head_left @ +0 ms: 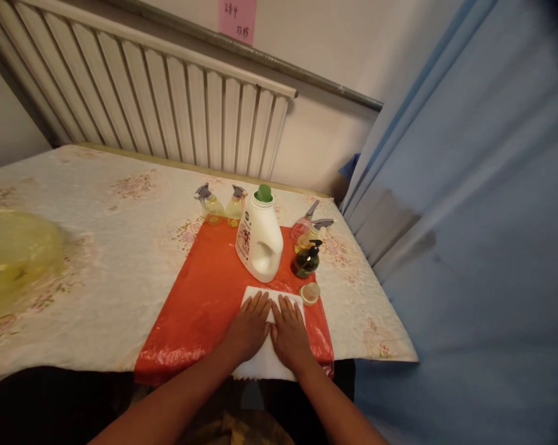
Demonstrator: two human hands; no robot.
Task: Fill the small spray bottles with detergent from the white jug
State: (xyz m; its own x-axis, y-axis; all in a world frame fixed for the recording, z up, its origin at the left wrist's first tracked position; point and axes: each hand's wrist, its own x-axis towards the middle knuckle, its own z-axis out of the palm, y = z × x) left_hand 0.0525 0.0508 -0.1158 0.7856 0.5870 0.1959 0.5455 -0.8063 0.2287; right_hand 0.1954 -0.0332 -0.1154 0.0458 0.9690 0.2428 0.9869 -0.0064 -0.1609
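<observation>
My left hand (249, 326) and my right hand (289, 330) lie flat side by side on a white cloth (264, 364), fingers stretched out, palms down. The cloth rests on a red plastic sheet (199, 309) at the near edge of the table. Just beyond the fingertips stands a white jug with a green cap (259, 235). A small round lid (309, 292) lies to the right of my right hand's fingers.
Behind the jug stand two yellow spray bottles (223, 207); to its right are a pink spray bottle (304, 224), another sprayer (316, 230) and a dark green pump bottle (306, 259). A yellow plastic bag (14, 253) lies at left. A radiator (167, 105) is behind, a blue curtain (468, 216) at right.
</observation>
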